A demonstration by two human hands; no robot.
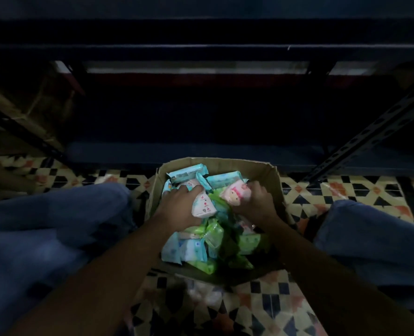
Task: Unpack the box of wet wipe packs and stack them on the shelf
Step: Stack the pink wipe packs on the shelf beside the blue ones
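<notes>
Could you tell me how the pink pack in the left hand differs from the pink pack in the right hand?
The left hand's pack shows small printed symbols; the right hand's pack shows a cartoon figure. The left hand lies over its pack from the left side; the right hand grips its pack's right end. Both are pink and lie in the cardboard box.

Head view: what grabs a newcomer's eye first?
The open cardboard box on the patterned tile floor, centre frame, heaped with teal, green and pink wet wipe packs. Both hands are in it: the left hand holds a pink-and-white pack, and the right hand holds a pink pack with a cartoon face. Behind it, the dark metal shelf is barely lit.
</notes>
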